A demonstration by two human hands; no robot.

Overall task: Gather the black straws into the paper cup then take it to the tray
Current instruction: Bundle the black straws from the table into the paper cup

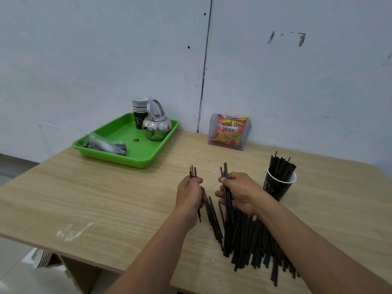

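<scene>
Both hands, left hand (188, 195) and right hand (239, 193), each grip a few black straws (244, 236), mid-gathering; next, I judge, they go into the paper cup (275, 187).

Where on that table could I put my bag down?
The wooden table is bare at the near left, from the green plastic tray to the left hand. A smaller gap lies between tray and red snack packet. Crowded on the right: the pile of black straws, the right hand, the dark paper cup.
</scene>
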